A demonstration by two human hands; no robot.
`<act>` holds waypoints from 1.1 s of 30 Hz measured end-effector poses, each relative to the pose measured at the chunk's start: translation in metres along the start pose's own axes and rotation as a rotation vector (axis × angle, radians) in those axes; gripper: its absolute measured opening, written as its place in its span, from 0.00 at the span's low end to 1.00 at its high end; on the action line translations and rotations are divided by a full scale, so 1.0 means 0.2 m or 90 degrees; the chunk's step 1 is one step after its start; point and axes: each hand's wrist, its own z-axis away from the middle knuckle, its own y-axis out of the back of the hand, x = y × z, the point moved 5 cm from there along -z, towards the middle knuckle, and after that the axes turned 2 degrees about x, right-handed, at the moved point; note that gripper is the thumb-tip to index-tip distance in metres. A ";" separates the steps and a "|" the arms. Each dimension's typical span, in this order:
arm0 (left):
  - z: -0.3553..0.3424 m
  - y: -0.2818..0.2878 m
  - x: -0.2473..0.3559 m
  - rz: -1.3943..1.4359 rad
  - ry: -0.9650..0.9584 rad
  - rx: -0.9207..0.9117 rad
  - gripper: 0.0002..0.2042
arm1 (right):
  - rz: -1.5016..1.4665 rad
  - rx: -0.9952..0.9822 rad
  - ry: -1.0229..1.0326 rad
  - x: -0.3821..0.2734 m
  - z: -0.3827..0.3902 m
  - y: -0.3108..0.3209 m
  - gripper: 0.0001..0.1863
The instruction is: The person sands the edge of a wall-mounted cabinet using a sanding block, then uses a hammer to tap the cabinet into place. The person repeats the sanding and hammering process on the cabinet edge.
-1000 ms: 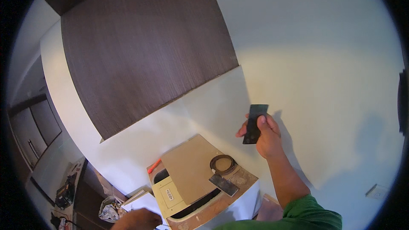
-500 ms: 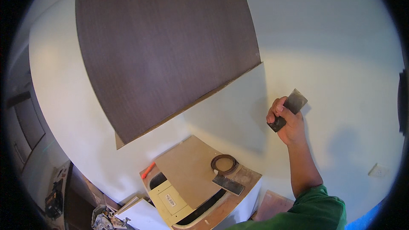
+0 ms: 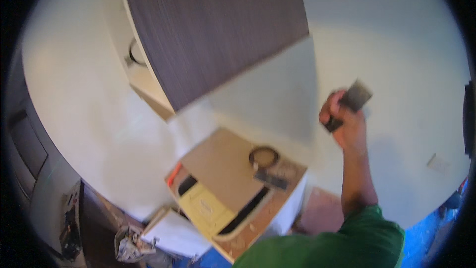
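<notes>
Green fabric sleeve [image 3: 342,242] enters at five o'clock; bare right forearm [image 3: 356,176] upright toward twelve o'clock; bare right hand [image 3: 351,128] at three o'clock, fingers [image 3: 325,113] curled, gripping.

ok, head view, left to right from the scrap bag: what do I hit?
Scrap bag → orange-red stick → coiled dark strip → right hand holding dark flat piece → wall plate.

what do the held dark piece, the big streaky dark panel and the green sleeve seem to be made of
Held piece: perhaps metal or plastic, with a dull sheen; blur leaves it open. Dark panel: probably wood veneer or laminate, matt, from its fine streaked grain. Green sleeve: likely matt fabric, by its loose drape.
</notes>
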 end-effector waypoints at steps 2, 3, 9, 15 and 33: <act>0.05 -0.01 -0.17 -0.031 0.056 -0.011 0.13 | -0.021 0.021 -0.050 0.03 0.05 0.02 0.04; 0.09 -0.01 -0.25 -0.034 0.085 -0.016 0.13 | -0.036 0.011 -0.070 0.03 0.06 0.00 0.04; 0.37 -0.17 -0.50 -0.001 0.185 -0.041 0.15 | 0.168 -0.002 -0.363 0.45 0.36 0.08 0.06; 0.53 -0.21 -0.67 0.011 0.239 -0.048 0.17 | 0.270 0.066 -0.548 1.07 0.78 0.24 0.10; 0.43 0.01 -0.67 0.004 0.228 -0.019 0.23 | 0.642 -0.342 -0.777 1.84 1.68 0.09 0.16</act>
